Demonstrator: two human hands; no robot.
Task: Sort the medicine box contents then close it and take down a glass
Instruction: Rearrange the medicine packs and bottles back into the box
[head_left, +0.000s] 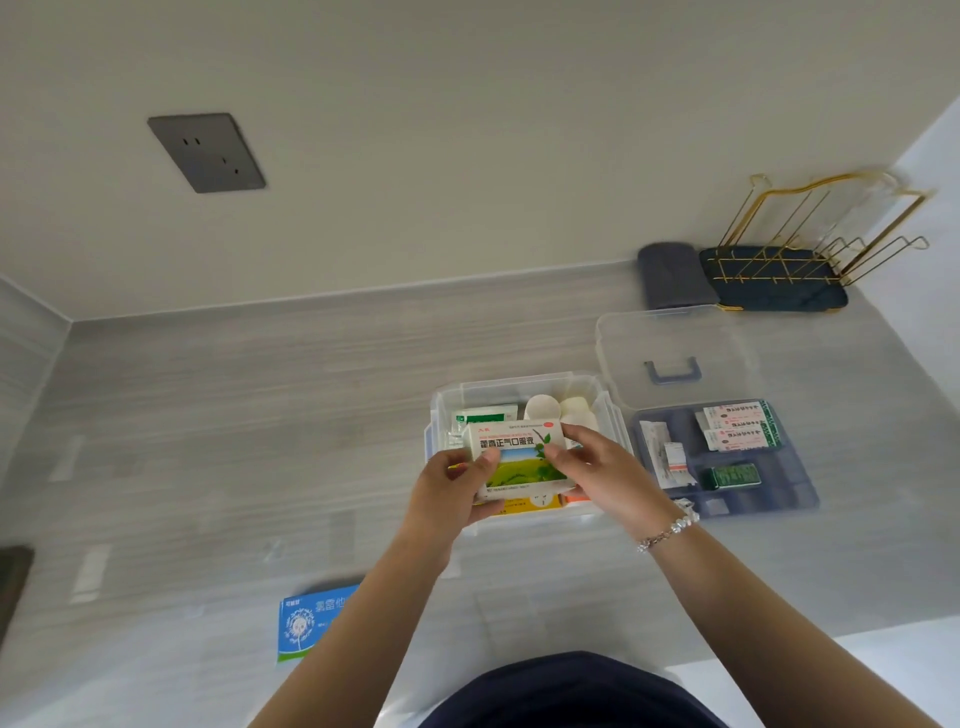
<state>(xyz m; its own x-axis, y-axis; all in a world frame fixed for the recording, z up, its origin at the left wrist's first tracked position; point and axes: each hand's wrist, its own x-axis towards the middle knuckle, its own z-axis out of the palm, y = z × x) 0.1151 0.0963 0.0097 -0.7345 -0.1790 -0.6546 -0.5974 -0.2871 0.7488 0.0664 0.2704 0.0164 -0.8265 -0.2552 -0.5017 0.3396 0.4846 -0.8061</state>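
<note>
While the grey countertop (208, 441) stretched below a pale wall, a dark socket plate (207, 153) was seen high on that wall at the far left. Nearer the camera, a blue medicine carton (306, 623) lay flat on the countertop, well apart from everything else.

Toward the middle, the clear medicine box (441, 410) stood open, and a white carton with a green field picture (519, 457) was held just above it. The carton was gripped at its left end by the left hand (452, 493), thumb on top and fingers curled beneath. Its right end was pinched by the right hand (602, 473), thumb on the printed face, with a beaded bracelet (667, 532) at the wrist. Inside the box, a green-and-white packet (485, 415) and white round bottle caps (543, 408) were visible behind the carton, and yellow and orange packs showed below it.

To the right, the clear lid with a blue handle (672, 369) lay on the countertop, and in front of it a blue compartment tray (800, 483) held 2 plaster boxes (737, 428), a small green pack (732, 475) and thin white packets (667, 457). At the far right, a gold wire rack (810, 244) stood on a dark tray beside a folded grey cloth (672, 275).
</note>
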